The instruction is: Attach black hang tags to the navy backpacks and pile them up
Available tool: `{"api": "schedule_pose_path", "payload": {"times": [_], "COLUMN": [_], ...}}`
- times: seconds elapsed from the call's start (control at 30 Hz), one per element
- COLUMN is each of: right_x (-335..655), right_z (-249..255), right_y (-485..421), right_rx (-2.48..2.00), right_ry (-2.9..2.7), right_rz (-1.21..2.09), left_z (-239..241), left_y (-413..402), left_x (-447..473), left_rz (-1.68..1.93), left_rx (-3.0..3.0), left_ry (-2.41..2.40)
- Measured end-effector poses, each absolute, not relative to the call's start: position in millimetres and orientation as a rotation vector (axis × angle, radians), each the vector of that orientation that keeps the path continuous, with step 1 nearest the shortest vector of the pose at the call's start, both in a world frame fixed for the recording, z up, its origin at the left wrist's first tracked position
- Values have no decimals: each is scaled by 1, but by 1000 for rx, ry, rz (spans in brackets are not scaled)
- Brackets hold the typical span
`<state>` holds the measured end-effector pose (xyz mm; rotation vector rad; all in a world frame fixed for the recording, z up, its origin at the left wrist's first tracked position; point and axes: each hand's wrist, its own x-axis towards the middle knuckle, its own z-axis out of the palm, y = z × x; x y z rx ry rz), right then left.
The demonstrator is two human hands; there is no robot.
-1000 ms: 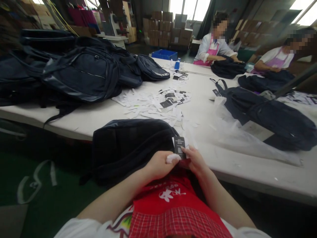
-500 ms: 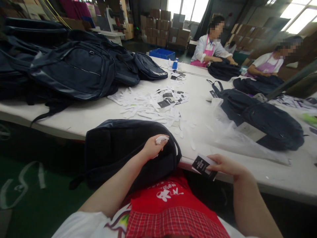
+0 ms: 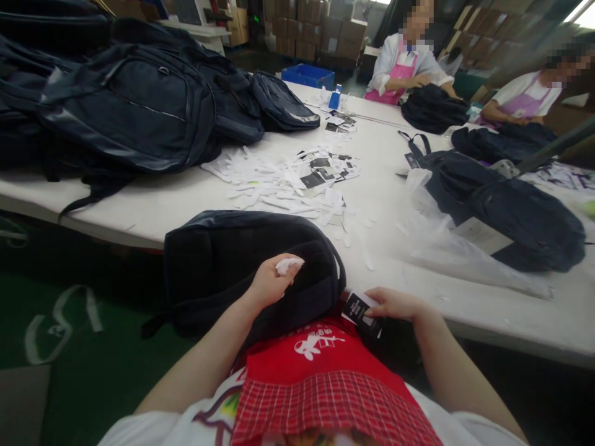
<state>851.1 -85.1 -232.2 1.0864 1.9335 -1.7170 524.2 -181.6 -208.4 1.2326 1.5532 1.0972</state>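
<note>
A dark backpack [image 3: 223, 260] lies on its side at the table's near edge, against my red apron. Over it is my left hand [image 3: 271, 280], closed on a crumpled white cloth or paper [image 3: 289, 265]; which of the two I cannot tell. To the right of the backpack's end, my right hand [image 3: 393, 303] pinches black and white hang tags [image 3: 360, 313] between thumb and fingers. The tags' left edge is close by the backpack; whether they touch it I cannot make out.
A heap of dark backpacks [image 3: 134, 111] fills the table's left. White strips [image 3: 264, 186] and loose tags [image 3: 320, 170] lie mid-table. At right, another backpack [image 3: 506, 210] rests on clear plastic [image 3: 432, 229]. Two co-workers handle bags across the table; a blue bin [image 3: 309, 75] stands behind.
My right hand has moved left with the hang tags, close to the backpack's end. My left hand has shifted slightly left, still holding the white piece. The view has tilted down a little.
</note>
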Motion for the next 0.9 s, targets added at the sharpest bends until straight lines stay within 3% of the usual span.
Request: {"api": "schedule_pose_path", "payload": {"times": [0.1,0.33,0.43,0.67,0.9], "right_x": [858,886,880,831,799], "right_z": [-234,-236,-241,-231,-250], "right_y": [-98,-120,-120,-126,-127], "right_rx": [1055,763,939,1551,1494], "right_ry": [1875,1442,1688,2500,2848], "right_rz": [-1754,-2448,-2311,-1401,-1783], "left_z": [-199,-187,-193,-198,-211], "left_y": [-179,-173,-166,-147,-136], "left_x": [539,607,617,593,587], "left_rz": [1024,304,169,335,455], "left_rx": [1619,2387,2401,2221,2148], "left_ry": [1421,1374,1504,1474,1386]}}
